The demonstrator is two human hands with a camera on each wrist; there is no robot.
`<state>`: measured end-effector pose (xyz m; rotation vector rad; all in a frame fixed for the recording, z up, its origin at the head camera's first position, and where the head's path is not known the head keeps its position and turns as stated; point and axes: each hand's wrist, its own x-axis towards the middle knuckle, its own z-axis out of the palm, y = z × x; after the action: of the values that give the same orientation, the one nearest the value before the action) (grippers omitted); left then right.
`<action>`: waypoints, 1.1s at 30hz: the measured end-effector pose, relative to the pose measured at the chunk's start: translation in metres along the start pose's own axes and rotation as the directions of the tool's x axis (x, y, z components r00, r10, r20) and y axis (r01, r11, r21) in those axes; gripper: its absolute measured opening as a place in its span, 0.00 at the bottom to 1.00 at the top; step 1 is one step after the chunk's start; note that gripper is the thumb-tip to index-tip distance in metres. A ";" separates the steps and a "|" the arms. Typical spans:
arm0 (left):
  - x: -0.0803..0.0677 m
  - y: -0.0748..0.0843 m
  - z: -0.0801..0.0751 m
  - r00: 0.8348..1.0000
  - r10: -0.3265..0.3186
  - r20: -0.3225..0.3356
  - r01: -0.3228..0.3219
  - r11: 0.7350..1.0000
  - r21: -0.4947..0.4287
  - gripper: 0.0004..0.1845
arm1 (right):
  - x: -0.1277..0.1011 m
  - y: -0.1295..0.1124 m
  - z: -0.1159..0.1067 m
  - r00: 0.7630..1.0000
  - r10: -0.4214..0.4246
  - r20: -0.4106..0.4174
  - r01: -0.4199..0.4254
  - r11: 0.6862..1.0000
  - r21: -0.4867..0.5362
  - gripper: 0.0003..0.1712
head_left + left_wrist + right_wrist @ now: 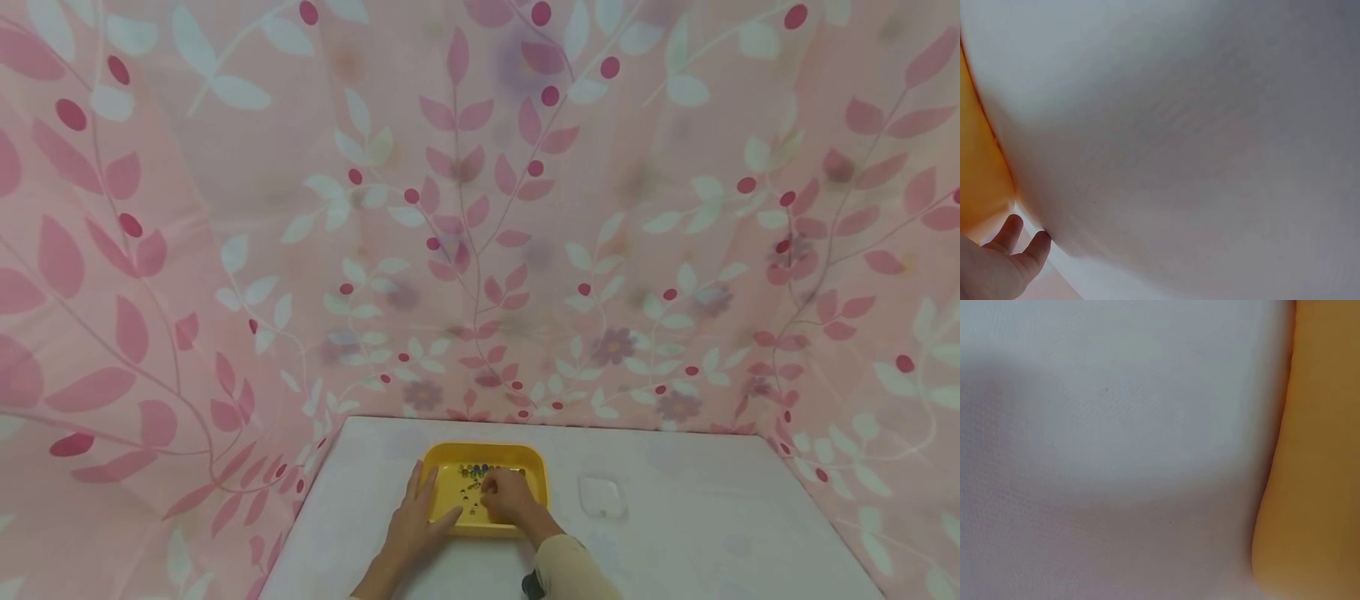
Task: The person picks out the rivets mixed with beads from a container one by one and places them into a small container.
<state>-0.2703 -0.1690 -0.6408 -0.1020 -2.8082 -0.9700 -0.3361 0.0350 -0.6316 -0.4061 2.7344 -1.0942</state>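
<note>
A yellow tray [487, 450] stands on the white-covered table. Several small glassy round pieces, like marbles [476, 472], are bunched toward its far side, and smaller shiny beads [466, 498] lie scattered nearer its middle. Along the tray's left side lies my left hand [412, 517], fingers extended and thumb over the near rim. The left wrist view catches two of its fingertips beside the tray wall [979, 156]. Over the tray's right half, my right hand [510, 493] has curled fingers down among the pieces; whatever is between them is hidden. The right wrist view shows only tray wall [1316, 456] and tabletop.
To the right of the tray, a clear, square-looking plastic lid or dish [602, 497] lies on the tabletop [690, 517]. Pink floral cloth [480, 250] hangs behind the table and at both sides. A dark band [532, 585] is visible by the right sleeve.
</note>
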 end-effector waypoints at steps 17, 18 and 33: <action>-0.001 0.001 -0.001 0.998 -0.043 0.035 0.044 0.999 -0.018 0.47 | -0.004 0.001 -0.007 0.999 0.031 -0.015 -0.029 0.992 0.126 0.03; -0.001 0.000 0.000 0.999 -0.041 0.033 0.042 0.999 -0.020 0.47 | -0.005 0.000 -0.008 1.000 0.027 -0.012 -0.025 0.991 0.135 0.03; 0.002 -0.003 0.001 0.998 -0.045 0.040 0.046 0.999 -0.017 0.47 | -0.004 -0.010 -0.029 0.998 0.066 0.006 -0.066 0.978 0.196 0.08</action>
<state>-0.2728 -0.1702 -0.6430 -0.0601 -2.8502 -1.0137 -0.3379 0.0477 -0.6038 -0.2846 2.5874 -1.3293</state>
